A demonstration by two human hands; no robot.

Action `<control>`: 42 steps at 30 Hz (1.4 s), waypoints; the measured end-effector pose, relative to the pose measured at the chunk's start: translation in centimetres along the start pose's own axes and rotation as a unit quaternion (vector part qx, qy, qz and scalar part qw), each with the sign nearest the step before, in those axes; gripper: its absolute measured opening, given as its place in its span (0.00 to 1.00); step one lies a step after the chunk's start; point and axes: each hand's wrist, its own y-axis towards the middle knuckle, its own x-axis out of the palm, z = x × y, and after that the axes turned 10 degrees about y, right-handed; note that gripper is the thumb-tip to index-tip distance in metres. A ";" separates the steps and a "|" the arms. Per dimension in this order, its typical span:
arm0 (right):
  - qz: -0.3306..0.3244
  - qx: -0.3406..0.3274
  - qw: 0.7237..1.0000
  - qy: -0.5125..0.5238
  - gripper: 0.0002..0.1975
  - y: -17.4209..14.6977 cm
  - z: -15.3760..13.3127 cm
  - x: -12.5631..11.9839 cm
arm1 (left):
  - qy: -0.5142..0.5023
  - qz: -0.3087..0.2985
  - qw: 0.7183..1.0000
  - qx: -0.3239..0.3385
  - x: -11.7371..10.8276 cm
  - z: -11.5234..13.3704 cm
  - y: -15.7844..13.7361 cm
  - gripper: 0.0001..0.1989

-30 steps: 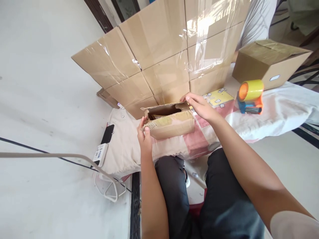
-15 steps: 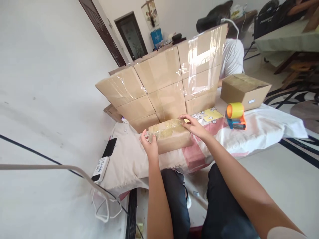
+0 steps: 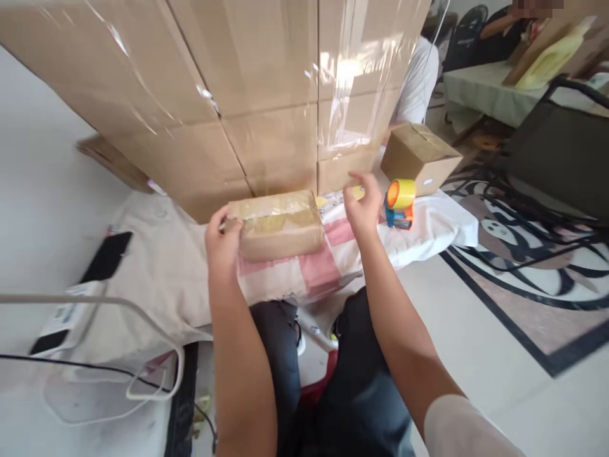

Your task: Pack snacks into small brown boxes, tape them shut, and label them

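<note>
A long cardboard box (image 3: 280,238) with clear tape along its top lies on the cloth-covered table. My left hand (image 3: 223,238) grips its left end, thumb towards the top edge and fingers around the far side. Off the box's right end, my right hand (image 3: 364,203) is raised in the air, holding nothing, with its curved fingers and thumb apart. Just to the right of that hand stands a tape dispenser (image 3: 400,204) with a yellow roll and a blue and orange frame.
A tall wall of taped cardboard boxes (image 3: 266,139) rises right behind the table. A closed carton (image 3: 421,155) sits at the back right. To the left lie a black phone (image 3: 107,254) and a white device (image 3: 69,317). Someone in a white shirt (image 3: 419,79) sits behind the boxes.
My right hand has let go of the box's right end and moved right, towards the tape dispenser. My left hand stays on the left end. The camera view has shifted closer and downward.
</note>
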 end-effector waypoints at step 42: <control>0.077 0.067 0.984 0.146 0.12 1.6 2.7 2.7 | 0.114 0.063 0.931 0.341 -4.3 1.0 -0.9 0.18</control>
